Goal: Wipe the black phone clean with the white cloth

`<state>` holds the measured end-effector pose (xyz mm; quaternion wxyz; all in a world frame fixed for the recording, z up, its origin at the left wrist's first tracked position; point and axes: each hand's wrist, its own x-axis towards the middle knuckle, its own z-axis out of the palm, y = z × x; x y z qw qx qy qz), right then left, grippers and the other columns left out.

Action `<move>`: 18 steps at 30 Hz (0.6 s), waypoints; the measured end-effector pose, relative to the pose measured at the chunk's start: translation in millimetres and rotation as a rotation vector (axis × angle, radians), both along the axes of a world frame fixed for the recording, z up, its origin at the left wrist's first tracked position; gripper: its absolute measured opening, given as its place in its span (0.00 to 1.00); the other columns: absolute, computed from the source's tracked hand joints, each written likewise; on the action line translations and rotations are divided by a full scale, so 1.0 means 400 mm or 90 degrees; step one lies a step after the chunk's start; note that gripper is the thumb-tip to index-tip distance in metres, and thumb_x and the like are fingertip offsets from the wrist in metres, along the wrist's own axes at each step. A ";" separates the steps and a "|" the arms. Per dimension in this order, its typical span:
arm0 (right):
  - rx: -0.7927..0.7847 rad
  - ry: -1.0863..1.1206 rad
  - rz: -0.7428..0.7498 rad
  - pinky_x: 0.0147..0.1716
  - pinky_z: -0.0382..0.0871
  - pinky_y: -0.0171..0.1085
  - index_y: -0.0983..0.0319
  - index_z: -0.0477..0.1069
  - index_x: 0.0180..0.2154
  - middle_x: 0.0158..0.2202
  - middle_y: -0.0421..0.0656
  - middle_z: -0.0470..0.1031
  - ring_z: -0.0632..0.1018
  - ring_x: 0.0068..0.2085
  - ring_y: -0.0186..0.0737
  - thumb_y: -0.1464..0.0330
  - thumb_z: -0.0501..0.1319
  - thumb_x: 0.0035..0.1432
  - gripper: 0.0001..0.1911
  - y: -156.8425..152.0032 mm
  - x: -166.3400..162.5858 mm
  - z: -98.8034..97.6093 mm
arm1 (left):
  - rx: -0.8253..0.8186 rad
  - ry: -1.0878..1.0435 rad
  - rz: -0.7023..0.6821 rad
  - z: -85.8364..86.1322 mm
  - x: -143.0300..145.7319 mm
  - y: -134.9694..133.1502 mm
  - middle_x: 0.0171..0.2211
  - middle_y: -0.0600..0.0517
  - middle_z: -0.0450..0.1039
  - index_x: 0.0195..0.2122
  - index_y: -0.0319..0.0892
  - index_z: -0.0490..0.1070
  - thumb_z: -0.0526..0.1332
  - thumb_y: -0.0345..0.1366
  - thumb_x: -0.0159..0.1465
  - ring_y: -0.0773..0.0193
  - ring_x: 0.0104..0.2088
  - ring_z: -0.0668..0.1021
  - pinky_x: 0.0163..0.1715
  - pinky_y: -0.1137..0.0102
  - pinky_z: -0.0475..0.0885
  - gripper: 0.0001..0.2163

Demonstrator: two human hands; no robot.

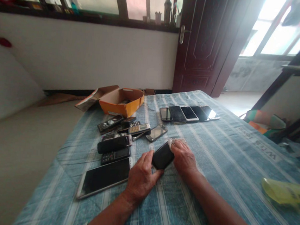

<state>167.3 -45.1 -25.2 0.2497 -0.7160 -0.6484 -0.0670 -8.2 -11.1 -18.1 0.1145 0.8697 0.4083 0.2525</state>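
My left hand [141, 175] grips a black phone [163, 155], holding it tilted above the blue striped cloth [214, 157]. My right hand [184, 157] is closed on a small white rag [174, 142] pressed against the phone's upper right edge. Just left of my hands lies a large dark tablet-like phone [104, 176]. Beyond it sits a pile of several old keypad phones [118, 137], and a single smartphone [156, 132] lies past the held phone.
A row of several smartphones [189, 114] lies side by side farther back. An open orange cardboard box [121, 101] stands at the far left edge. A yellow-green plastic item [285, 191] lies at the right. A dark door [204, 43] is behind.
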 end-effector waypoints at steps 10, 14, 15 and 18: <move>-0.003 -0.005 0.164 0.54 0.62 0.45 0.64 0.73 0.43 0.45 0.50 0.74 0.70 0.53 0.46 0.78 0.52 0.62 0.13 0.014 -0.073 -0.007 | -0.010 -0.008 -0.018 -0.003 -0.004 0.004 0.49 0.45 0.71 0.55 0.42 0.61 0.61 0.34 0.56 0.54 0.46 0.77 0.41 0.64 0.75 0.24; -0.024 0.006 0.049 0.54 0.60 0.46 0.64 0.72 0.46 0.49 0.52 0.72 0.68 0.55 0.47 0.81 0.51 0.59 0.17 0.033 -0.025 0.003 | -0.016 -0.003 -0.007 0.001 -0.002 0.001 0.48 0.46 0.72 0.54 0.43 0.62 0.63 0.35 0.54 0.54 0.45 0.77 0.41 0.64 0.75 0.25; -0.025 0.006 0.033 0.54 0.60 0.45 0.65 0.72 0.46 0.49 0.52 0.72 0.68 0.54 0.47 0.81 0.51 0.59 0.18 0.033 -0.019 0.004 | -0.018 -0.001 -0.005 0.002 -0.001 0.000 0.47 0.46 0.73 0.54 0.42 0.62 0.63 0.35 0.54 0.54 0.45 0.77 0.41 0.64 0.75 0.25; -0.024 0.001 0.055 0.53 0.61 0.44 0.65 0.73 0.44 0.48 0.52 0.73 0.70 0.53 0.47 0.80 0.51 0.59 0.16 0.022 -0.027 0.006 | -0.024 0.000 -0.004 0.002 0.000 0.001 0.47 0.45 0.72 0.54 0.41 0.62 0.63 0.36 0.55 0.53 0.47 0.77 0.42 0.63 0.74 0.25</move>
